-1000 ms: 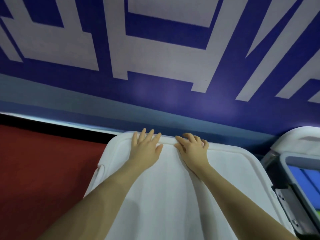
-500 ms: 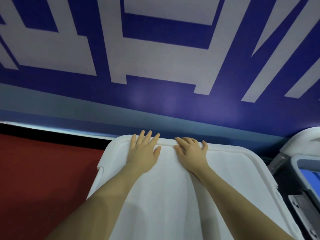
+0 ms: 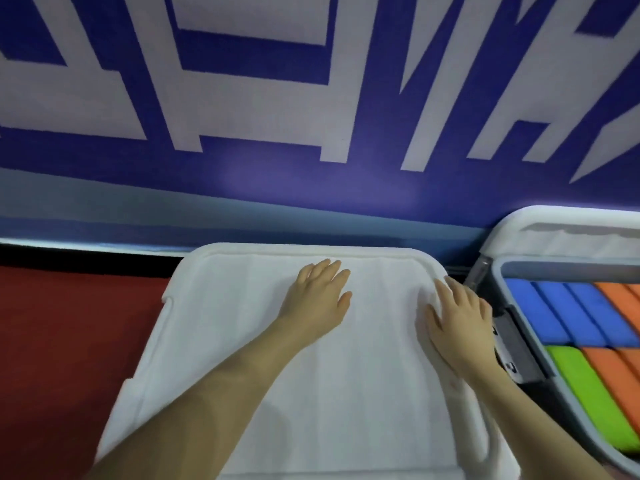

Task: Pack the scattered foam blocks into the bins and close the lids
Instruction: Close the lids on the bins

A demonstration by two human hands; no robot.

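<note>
Left hand (image 3: 320, 299): flat on the white lid (image 3: 242, 358), fingers straight and spread, pressing near the far middle.
Right hand (image 3: 460, 320): flat too, fingers straight, lying at the lid's right edge close to the far right corner.
Change: a second ago both hands side by side at the lid's far rim; now left drawn a little nearer, right slid off toward the right edge; camera swung right, so more of the second bin visible.
Meaning: probably working round the rim to seat it, far edge done, right side in hand; latch state not visible.
Closed bin: directly below the arms, wholly covered by the lid, contents hidden.
Lid look: white, rounded corners, raised border, faint ribs running front to back, notches on the left side; lying level, no gap visible along the far rim.
Open bin (image 3: 502, 271): just beside on the right, grey rim, own white lid (image 3: 561, 233) propped up behind it.
Foam blocks: blue blocks (image 3: 554, 310) at the back, orange blocks (image 3: 620, 303) beside and in front, green block (image 3: 592, 400) nearest; packed in tidy rows.
Remaining: judged from here, second lid not yet shut.
Surroundings: red floor (image 3: 69, 341) at left, blue-and-white wall (image 3: 242, 98) behind.
</note>
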